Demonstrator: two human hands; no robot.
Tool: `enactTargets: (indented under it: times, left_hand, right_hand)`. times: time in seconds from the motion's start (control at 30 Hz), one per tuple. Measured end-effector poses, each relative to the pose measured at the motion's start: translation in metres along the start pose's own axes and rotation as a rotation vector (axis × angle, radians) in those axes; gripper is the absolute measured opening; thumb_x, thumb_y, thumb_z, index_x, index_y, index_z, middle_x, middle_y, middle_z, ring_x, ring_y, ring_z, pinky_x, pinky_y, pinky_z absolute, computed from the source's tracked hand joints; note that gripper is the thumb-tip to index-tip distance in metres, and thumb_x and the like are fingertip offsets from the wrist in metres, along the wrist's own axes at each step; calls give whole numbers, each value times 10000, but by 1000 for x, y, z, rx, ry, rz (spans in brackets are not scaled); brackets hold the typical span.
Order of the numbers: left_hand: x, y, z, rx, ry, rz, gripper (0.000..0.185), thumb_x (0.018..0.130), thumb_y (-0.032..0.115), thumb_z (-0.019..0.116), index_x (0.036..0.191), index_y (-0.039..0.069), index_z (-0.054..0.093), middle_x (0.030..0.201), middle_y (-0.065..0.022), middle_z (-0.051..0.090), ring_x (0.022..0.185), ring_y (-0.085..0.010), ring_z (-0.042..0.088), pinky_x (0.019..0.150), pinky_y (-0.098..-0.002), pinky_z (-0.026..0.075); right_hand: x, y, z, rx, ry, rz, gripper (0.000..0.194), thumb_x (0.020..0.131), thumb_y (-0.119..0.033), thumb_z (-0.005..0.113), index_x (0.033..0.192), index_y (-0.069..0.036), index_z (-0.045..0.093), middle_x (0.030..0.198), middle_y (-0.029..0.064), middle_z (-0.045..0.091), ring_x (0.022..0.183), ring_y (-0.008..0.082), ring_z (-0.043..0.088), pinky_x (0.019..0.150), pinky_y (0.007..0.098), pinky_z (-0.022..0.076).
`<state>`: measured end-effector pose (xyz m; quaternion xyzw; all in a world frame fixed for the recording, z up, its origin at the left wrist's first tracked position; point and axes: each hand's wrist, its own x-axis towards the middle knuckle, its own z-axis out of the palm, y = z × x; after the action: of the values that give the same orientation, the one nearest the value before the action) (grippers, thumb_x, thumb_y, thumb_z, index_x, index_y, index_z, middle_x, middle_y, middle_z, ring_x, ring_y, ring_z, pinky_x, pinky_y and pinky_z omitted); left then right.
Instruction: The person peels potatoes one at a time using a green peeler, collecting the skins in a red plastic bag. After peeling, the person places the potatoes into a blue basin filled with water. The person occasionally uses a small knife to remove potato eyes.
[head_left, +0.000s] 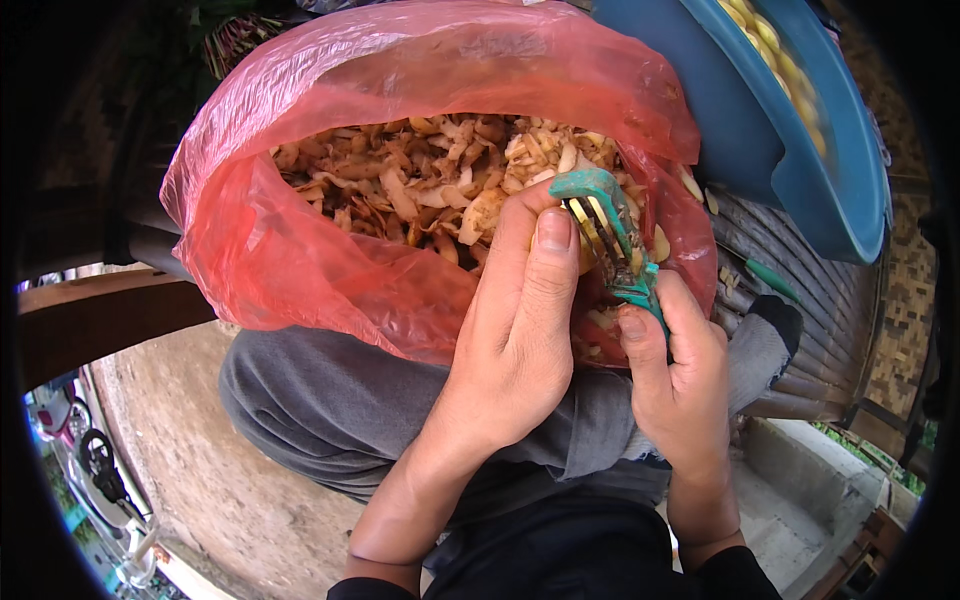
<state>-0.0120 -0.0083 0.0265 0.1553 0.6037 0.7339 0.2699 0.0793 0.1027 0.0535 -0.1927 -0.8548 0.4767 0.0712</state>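
Note:
My right hand (679, 375) grips the handle of a green plastic peeler (611, 232), its head pointing up and away from me. Against the peeler's blade is a pale peeled vegetable, perhaps a potato (587, 259), mostly hidden; my left hand (521, 322) holds it from the left. Both hands are over the near right side of a red plastic bag (300, 277), which is wide open at the top. Brown and pale peelings (405, 187) fill the bag. Bits of peel stick to the peeler and the bag's rim.
A blue plastic basin (795, 150) with yellowish peeled pieces (780, 64) stands at the upper right. Beside it, a green-handled tool (772, 280) lies on the bamboo slats (825, 315) near my socked foot (761, 349). Reddish stems (236, 37) show at the upper left.

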Motion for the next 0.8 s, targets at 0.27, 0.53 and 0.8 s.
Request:
enactTargets:
  times: [0.27,0.53,0.8]
  left_hand:
    - [-4,-3,4,-41,90,-58,500,1070,340,225,1313,-16,477,1141,-78,589,1025,-125,558,895,-267,460]
    - [-3,-1,7,-71,163,28,508,1058,422,265,1250,30,524,810,6,490,670,-50,391,565,-173,331]
    - [-4,6,6,-128,147,-205,530,1054,424,196,1183,44,542,720,19,456,607,-52,372,521,-183,323]
  right_hand:
    - [-4,1,9,-100,50,-47,141,929,-108,609,1034,-19,576,814,159,654,746,344,664,638,376,501]
    - [19,4,-1,-142,128,-22,158,944,-100,581,1063,0,557,814,160,641,711,347,636,642,362,494]
    - [-7,11,11,-117,28,-50,177,911,-101,630,1054,-9,579,812,163,646,743,343,658,652,372,504]
